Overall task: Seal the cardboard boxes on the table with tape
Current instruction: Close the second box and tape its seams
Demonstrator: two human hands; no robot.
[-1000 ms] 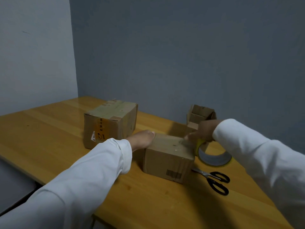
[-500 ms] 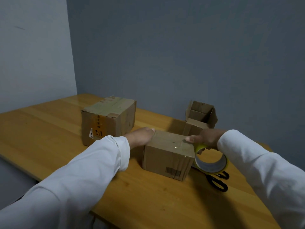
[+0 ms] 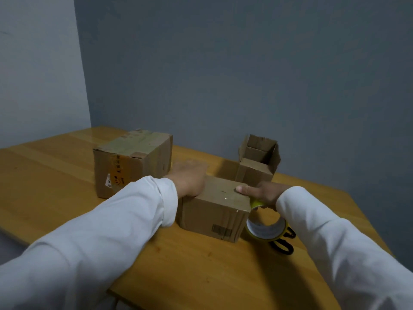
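Your right hand [image 3: 264, 194] holds the tape roll [image 3: 266, 227] at the right end of the small box [image 3: 214, 211], near the tabletop's [image 3: 67, 175] front edge. Your left hand [image 3: 190, 177] lies flat against its left end.

Tape roll [image 3: 266, 229] lowered beside near box [image 3: 214, 211] right face — now covering scissors [image 3: 283, 243]; right hand [image 3: 266, 194] thumb slid onto box top, right edge.
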